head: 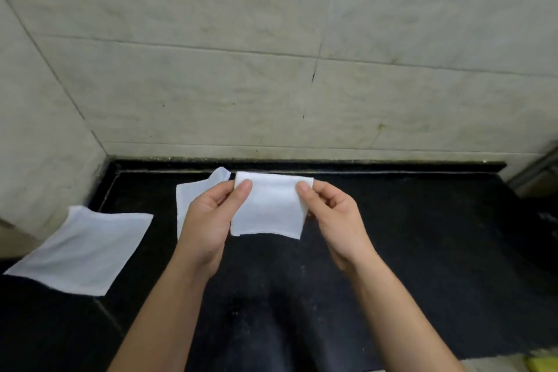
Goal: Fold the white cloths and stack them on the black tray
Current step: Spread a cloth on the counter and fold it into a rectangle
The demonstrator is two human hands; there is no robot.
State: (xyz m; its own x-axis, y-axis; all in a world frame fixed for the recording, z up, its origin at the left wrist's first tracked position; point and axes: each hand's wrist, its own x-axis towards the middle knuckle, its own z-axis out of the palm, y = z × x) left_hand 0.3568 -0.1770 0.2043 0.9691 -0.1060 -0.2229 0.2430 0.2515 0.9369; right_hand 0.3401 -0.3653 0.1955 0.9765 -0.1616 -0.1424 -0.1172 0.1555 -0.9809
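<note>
Against the back of the scene stands a pale tiled wall (271,69), meeting a second tiled wall at the left corner. Below it stretches a black tray (422,251), a wide dark surface with a raised rim along the far edge, speckled with light dust. At the left, an unfolded white cloth (81,248) lies flat, half over the tray's left edge and reaching towards the left wall. Nearer the middle, a second white cloth (190,199) lies on the tray close to the far rim, one corner turned up; the left hand hides much of it. Both forearms reach in from the bottom of the view. Between the hands, a folded cloth (270,205) is held up above the tray, roughly square and hanging from its top edge. The left hand (211,220) pinches the top left corner of that cloth between thumb and fingers. The right hand (332,214) pinches the right edge near the top corner in the same way, remaining fingers curled behind. At the bottom right corner something yellow (540,364) shows, too blurred to identify.
</note>
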